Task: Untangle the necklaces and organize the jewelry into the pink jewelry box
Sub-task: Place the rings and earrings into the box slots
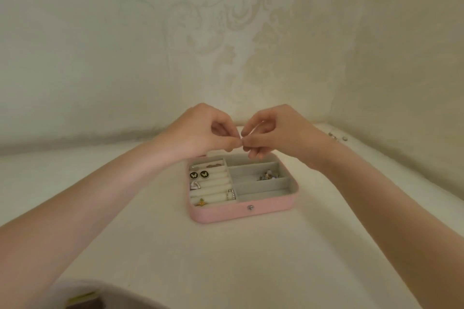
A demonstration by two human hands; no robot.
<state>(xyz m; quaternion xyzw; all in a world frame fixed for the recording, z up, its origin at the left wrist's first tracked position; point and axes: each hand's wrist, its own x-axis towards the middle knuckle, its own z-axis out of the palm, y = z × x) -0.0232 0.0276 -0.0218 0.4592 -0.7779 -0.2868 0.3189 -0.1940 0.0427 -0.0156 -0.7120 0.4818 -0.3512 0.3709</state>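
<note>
Here, white table (251, 258), pink jewelry box (241, 214) open at centre, earrings and rings in its slots. Left hand (200, 130) and right hand (273, 130) pinch something tiny above the box, likely a chain, too fine to see. Risk: tugging tightens knot, or it drops.

Soft, dim, even light with a warm yellowish cast falls on the desk (226, 258); shadows are faint (a weak one just beside the pink jewelry box (241, 214)). The view is slightly blurred, and the wide lens bends the desk's far edge.
</note>
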